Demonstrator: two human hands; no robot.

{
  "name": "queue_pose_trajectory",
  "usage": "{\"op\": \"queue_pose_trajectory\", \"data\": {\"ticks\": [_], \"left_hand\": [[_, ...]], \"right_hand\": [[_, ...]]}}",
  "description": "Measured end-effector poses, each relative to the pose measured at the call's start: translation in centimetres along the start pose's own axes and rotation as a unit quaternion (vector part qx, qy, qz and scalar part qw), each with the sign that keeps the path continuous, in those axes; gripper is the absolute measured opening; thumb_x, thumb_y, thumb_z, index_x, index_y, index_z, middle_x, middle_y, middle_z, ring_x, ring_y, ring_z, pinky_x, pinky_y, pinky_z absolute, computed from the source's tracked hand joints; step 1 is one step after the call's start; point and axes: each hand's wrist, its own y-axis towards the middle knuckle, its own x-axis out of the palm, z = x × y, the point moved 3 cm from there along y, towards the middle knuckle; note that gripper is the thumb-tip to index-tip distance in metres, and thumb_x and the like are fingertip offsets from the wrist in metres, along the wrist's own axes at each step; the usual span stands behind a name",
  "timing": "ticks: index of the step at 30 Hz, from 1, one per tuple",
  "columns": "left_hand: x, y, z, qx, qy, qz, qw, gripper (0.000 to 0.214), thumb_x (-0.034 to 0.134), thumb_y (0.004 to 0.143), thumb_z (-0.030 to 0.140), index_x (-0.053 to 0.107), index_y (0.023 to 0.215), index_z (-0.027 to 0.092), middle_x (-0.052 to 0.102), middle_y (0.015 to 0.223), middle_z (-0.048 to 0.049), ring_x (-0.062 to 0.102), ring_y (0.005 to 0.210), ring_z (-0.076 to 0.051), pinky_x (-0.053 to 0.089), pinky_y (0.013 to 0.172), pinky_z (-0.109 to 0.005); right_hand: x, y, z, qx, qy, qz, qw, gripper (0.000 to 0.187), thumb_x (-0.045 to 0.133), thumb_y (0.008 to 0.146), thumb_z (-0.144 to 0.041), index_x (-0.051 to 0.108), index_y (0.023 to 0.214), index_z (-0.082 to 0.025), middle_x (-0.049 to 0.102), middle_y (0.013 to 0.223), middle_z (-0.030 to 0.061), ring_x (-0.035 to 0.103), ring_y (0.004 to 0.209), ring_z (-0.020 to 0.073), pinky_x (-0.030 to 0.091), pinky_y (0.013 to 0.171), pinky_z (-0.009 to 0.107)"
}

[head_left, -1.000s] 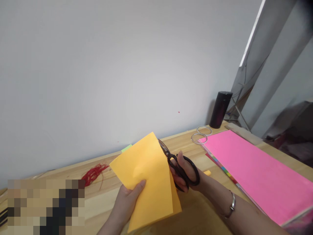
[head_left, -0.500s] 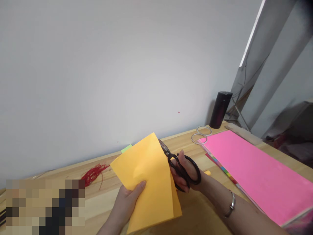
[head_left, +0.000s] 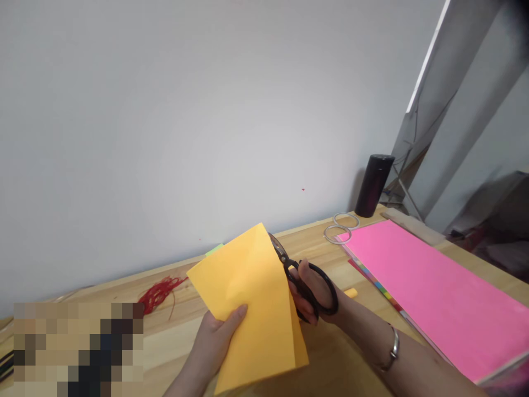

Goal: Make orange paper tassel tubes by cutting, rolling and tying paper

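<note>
My left hand [head_left: 221, 333] grips a folded sheet of yellow paper [head_left: 256, 309], thumb on the near face and fingers hidden behind it. My right hand [head_left: 309, 289] holds black-handled scissors [head_left: 289, 264], with the thumb and fingers in the handle loops. The scissor blades sit at the paper's upper right edge, and their tips are partly hidden behind the sheet. A silver bangle [head_left: 394, 344] is on my right wrist.
Pink paper sheets [head_left: 430, 292] lie stacked on the wooden table at right. Beyond them are two silver rings [head_left: 338, 234] and a dark bottle [head_left: 374, 184] by the wall. Red string [head_left: 159, 295] lies at left, a green piece [head_left: 215, 250] behind the yellow paper. A lower-left patch is blurred out.
The scissor handles have drawn slightly closer together as my right hand closes a little. The yellow paper and my left hand stay almost where they were.
</note>
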Motion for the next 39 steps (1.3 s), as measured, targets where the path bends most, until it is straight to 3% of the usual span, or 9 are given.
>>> {"op": "queue_pose_trajectory", "data": {"ticks": [18, 39], "left_hand": [[0.10, -0.13, -0.03, -0.004, 0.002, 0.012, 1.000, 0.028, 0.072, 0.068, 0.020, 0.064, 0.094, 0.014, 0.073, 0.085, -0.0091, 0.069, 0.075, -0.026, 0.055, 0.071, -0.038], [0.10, -0.31, 0.02, -0.008, 0.017, 0.004, 1.000, 0.030, 0.073, 0.066, 0.023, 0.064, 0.093, 0.014, 0.073, 0.085, -0.0096, 0.069, 0.076, -0.027, 0.055, 0.071, -0.037]], "right_hand": [[-0.28, -0.22, 0.29, -0.027, -0.043, 0.009, 0.999, 0.060, 0.031, 0.080, -0.071, 0.044, 0.059, -0.016, 0.035, 0.029, -0.0088, 0.029, 0.020, 0.0041, 0.021, 0.026, 0.016], [-0.76, -0.29, 0.64, -0.011, -0.051, 0.006, 0.999, 0.066, 0.026, 0.078, -0.074, 0.046, 0.055, -0.016, 0.036, 0.027, -0.0064, 0.032, 0.022, 0.0052, 0.021, 0.029, 0.018]]}}
